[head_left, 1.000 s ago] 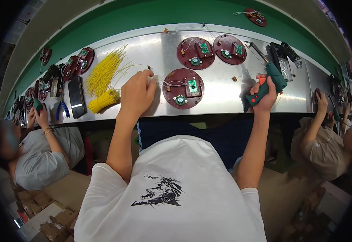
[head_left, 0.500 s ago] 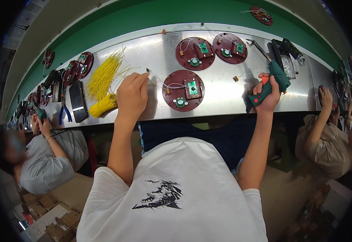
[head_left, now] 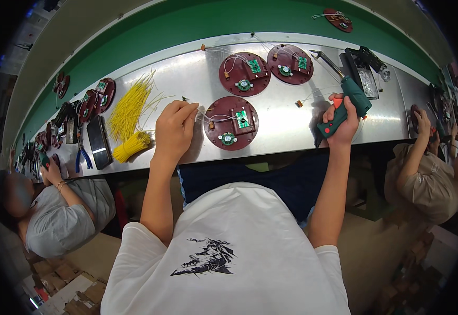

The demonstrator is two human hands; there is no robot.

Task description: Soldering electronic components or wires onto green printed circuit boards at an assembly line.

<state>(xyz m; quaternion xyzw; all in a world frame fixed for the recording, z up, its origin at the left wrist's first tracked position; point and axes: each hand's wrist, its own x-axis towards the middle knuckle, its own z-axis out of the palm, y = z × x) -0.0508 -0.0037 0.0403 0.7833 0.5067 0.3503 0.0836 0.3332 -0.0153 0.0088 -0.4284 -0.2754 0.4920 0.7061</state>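
Note:
My left hand is closed in a pinch at the end of thin white wires, with a small dark tip showing just beyond the fingers. These wires run to the nearest round maroon plate, which carries a green circuit board and a round green-rimmed part. To the right, my right hand grips a green soldering gun with a red trigger. Its thin metal tip points up and left, above the metal bench and away from the plate.
Two similar maroon plates lie behind, trailing wires. Left of my left hand are a yellow wire bundle, a dark phone-like slab and blue-handled pliers. A black tray stands behind the soldering gun. People sit on both sides.
The view has shifted, so the bench things appear further left. My left hand has moved slightly right, closer to the nearest plate. My right hand still grips the soldering gun.

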